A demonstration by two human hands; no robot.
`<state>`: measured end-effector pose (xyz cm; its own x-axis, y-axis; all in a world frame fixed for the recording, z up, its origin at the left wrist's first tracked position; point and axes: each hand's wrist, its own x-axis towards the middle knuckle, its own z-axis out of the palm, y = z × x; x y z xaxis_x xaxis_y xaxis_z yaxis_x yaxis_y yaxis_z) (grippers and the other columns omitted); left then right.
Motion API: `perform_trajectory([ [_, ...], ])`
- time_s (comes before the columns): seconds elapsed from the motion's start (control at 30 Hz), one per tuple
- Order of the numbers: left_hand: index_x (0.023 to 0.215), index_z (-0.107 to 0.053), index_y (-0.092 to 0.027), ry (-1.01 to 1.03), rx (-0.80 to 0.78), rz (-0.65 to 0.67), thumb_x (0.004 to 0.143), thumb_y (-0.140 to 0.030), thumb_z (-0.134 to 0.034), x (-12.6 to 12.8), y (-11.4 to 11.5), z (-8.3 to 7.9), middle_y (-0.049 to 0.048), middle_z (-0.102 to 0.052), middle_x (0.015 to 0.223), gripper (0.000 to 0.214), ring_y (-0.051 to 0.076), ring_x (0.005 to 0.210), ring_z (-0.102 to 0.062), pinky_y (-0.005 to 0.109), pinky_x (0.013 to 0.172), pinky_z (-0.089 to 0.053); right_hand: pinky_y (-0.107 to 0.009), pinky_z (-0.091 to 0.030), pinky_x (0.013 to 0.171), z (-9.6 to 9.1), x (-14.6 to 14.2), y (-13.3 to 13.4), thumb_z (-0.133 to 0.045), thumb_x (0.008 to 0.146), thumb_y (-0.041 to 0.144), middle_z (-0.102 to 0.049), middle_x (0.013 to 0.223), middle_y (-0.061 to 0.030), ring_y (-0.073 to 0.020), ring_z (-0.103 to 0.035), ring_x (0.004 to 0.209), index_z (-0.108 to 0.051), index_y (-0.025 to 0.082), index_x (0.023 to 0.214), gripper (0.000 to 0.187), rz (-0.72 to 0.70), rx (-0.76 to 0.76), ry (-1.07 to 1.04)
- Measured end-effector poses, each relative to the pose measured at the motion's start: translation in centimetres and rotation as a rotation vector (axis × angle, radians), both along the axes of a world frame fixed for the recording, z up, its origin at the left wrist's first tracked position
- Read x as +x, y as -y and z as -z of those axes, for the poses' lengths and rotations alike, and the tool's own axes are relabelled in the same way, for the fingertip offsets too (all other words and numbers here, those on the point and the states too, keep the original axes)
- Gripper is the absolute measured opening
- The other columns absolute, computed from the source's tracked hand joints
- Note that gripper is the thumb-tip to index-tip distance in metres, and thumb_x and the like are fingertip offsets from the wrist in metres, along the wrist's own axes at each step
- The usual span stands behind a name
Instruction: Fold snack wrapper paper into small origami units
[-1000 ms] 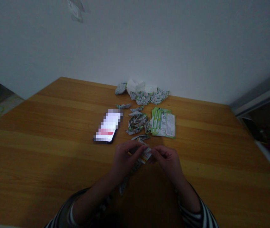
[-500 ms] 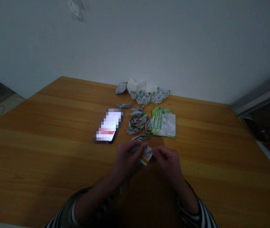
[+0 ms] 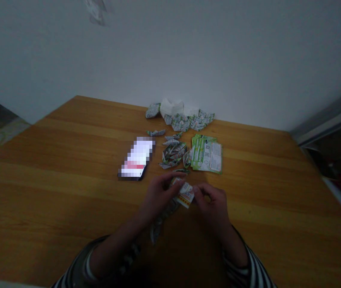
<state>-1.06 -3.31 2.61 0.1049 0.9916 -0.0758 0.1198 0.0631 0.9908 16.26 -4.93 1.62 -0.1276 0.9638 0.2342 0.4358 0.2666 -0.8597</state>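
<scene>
Both my hands meet over the near middle of a wooden table [image 3: 53,176]. My left hand [image 3: 158,196] and my right hand [image 3: 210,204] each pinch one small folded piece of printed paper [image 3: 184,195] between them, white with an orange edge. Its lower part trails down under my left wrist. Both hands are closed on it. Just beyond my fingers lies a cluster of small folded paper shapes [image 3: 174,154].
A lit phone [image 3: 137,158] lies left of the folded shapes. A stack of green printed leaflets [image 3: 208,155] sits to their right. More crumpled and folded papers [image 3: 182,116] lie at the table's far edge by the white wall. Shelving [image 3: 335,148] stands at the right.
My hands shifted slightly away from me with the paper piece, and the piece turned a little between my fingers. Everything else on the table stayed put.
</scene>
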Motion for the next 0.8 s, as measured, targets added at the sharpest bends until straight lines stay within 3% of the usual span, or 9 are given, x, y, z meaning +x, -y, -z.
perform_trajectory([
  [0.1,0.083,-0.074,-0.013,-0.017,-0.062,0.108,0.077,-0.035,-0.069,-0.7,-0.5,0.2,0.0038,-0.072,0.072,0.023,0.015,0.063,-0.063,0.022,0.056,-0.048,-0.021,-0.036,0.052,0.2,0.6,-0.4,-0.052,0.09,0.026,-0.055,0.056,0.0026,-0.0099,-0.051,0.052,-0.057,0.017,0.065,0.027,-0.113,-0.033,0.043],
  [0.23,0.078,-0.076,-0.012,-0.042,-0.087,0.259,0.076,-0.031,-0.07,-0.9,-0.6,0.2,0.0062,-0.074,0.073,0.019,0.016,0.067,-0.064,0.024,0.06,-0.048,-0.022,-0.031,0.051,0.7,0.6,-0.7,-0.049,0.091,0.028,-0.047,0.056,0.0042,-0.0096,-0.044,0.052,-0.053,0.018,0.065,0.028,-0.183,-0.075,0.068],
  [0.5,0.073,-0.074,-0.013,-0.174,0.019,0.113,0.074,-0.017,-0.066,-0.1,0.1,-0.2,0.0052,-0.072,0.071,0.009,0.017,0.069,-0.063,0.025,0.064,-0.047,-0.021,-0.032,0.05,1.0,0.2,-0.8,-0.053,0.09,0.036,-0.047,0.06,0.0046,-0.0098,-0.043,0.054,-0.053,0.018,0.073,0.025,-0.25,-0.275,-0.145],
  [0.67,0.091,-0.07,-0.014,-0.001,-0.06,0.156,0.08,-0.025,-0.064,-0.1,-0.3,0.4,0.0051,-0.072,0.083,0.017,0.016,0.074,-0.065,0.026,0.067,-0.049,-0.021,-0.031,0.05,1.0,0.1,-0.9,-0.052,0.09,0.035,-0.044,0.06,0.0052,-0.0094,-0.041,0.053,-0.051,0.019,0.07,0.025,-0.14,-0.254,-0.282],
  [0.8,0.099,-0.065,-0.013,0.085,-0.125,0.202,0.072,-0.029,-0.074,-0.5,-0.4,0.6,0.0055,-0.07,0.089,0.032,0.016,0.074,-0.064,0.026,0.066,-0.05,-0.022,-0.029,0.049,1.6,-0.2,-0.8,-0.054,0.088,0.034,-0.041,0.059,0.0055,-0.0097,-0.039,0.053,-0.049,0.019,0.069,0.024,-0.077,-0.245,-0.303],
])
